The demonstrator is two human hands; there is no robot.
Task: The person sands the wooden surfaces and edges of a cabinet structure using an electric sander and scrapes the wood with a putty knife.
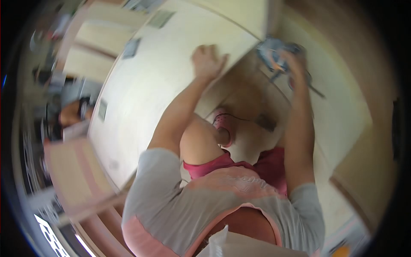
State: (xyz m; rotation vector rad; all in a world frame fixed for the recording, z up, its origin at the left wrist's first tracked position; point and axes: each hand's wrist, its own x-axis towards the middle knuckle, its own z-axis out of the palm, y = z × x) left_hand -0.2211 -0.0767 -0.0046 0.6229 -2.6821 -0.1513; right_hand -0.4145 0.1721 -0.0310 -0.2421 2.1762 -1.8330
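My left hand rests on a large pale panel, close to its right edge, with the thumb apart from the fingers. My right hand is wrapped round a blue-grey power tool. The tool sits at the corner where the pale panel meets the board on the right. A thin dark rod sticks out beside it. Motion blur hides the tool's exact kind. Small grey rectangular plates lie along the far left edge of the panel.
Below, between the panels, are a foot in a pink clog, a black cord and a dark block on the floor. Stacked boards stand at the left. Another person is partly visible at the far left.
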